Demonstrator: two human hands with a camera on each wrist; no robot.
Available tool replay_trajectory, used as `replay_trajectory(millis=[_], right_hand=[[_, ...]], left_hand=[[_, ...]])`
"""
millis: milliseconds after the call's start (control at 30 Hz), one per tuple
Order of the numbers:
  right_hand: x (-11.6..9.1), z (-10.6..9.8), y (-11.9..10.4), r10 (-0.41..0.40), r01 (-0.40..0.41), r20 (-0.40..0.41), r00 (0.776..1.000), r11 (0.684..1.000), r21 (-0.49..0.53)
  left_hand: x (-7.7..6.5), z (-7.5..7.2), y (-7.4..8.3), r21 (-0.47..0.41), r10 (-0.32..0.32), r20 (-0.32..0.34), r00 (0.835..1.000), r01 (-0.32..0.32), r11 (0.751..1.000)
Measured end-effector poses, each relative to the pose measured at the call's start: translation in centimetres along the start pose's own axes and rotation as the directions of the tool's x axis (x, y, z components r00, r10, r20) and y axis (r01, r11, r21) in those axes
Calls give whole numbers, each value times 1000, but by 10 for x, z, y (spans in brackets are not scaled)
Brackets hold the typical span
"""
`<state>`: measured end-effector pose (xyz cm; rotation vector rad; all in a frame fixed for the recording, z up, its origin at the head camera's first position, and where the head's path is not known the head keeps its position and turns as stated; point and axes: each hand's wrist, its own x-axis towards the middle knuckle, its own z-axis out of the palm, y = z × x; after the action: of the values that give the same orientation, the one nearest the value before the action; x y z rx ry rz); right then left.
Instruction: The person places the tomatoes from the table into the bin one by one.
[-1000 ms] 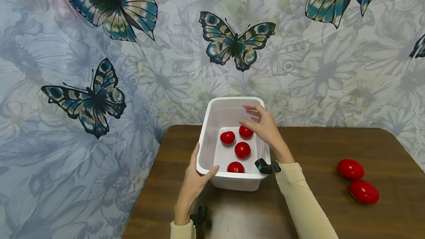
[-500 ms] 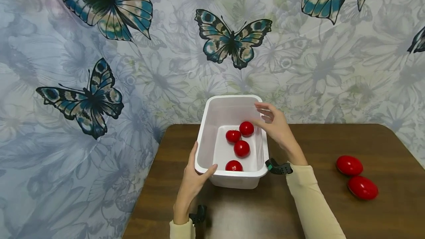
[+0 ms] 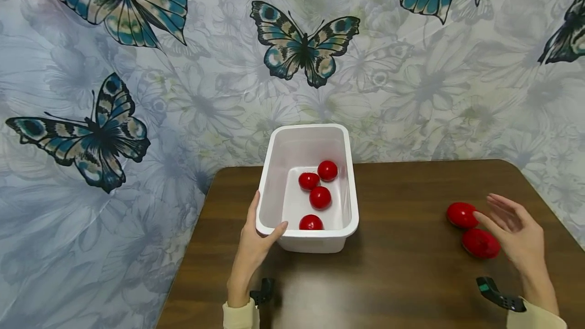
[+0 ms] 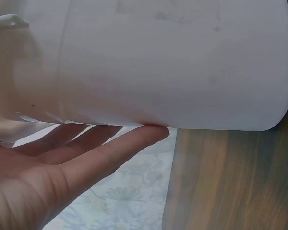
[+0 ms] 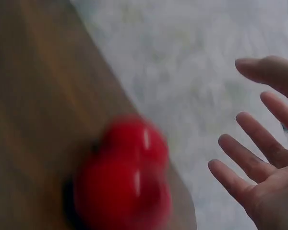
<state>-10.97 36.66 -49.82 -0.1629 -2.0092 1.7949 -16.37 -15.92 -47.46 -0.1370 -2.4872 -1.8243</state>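
A white plastic bin (image 3: 315, 241) stands on the table with several red tomatoes (image 3: 320, 198) on its floor. My left hand (image 3: 251, 250) rests at its near left corner, thumb at the front rim and fingers along the left side. In the left wrist view those fingers (image 4: 117, 151) lie nearly straight against the bin's wall. Over at the right, my right hand (image 3: 521, 232) is beside two glossy red tomatoes, the farther tomato (image 3: 462, 215) and the nearer tomato (image 3: 482, 243). Its fingers are spread, holding nothing; the right wrist view has both tomatoes blurred.
The brown wooden table (image 3: 407, 192) meets a wall (image 3: 205, 90) covered in flowers and butterflies, close behind the bin. A dark strap device (image 3: 500, 294) sits on the right wrist and another strap device (image 3: 262, 291) on the left.
My right hand has left the bin and moved right to the two tomatoes on the table. The left hand stays at the bin. The head view has shifted slightly right.
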Motion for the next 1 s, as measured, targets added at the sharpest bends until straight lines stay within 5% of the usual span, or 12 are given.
replay_trajectory(millis=[200,433,767,1000], right_hand=[[-18,-32,14,-15,7,-33,999,973,-230],[-31,-31,30,-18,9,-41,999,980,-199],[-46,-17,65,196,-225,-112,974,804,-551],[-41,-12,61,287,-328,-163,944,754,-569]], left_hand=[[-2,-7,1,10,-7,-25,1000,8,1000],[-4,0,-3,-19,-5,2,1000,5,1000],[-4,1,1,-19,-4,12,1000,5,1000],[-1,-1,4,-9,-12,0,1000,12,1000]])
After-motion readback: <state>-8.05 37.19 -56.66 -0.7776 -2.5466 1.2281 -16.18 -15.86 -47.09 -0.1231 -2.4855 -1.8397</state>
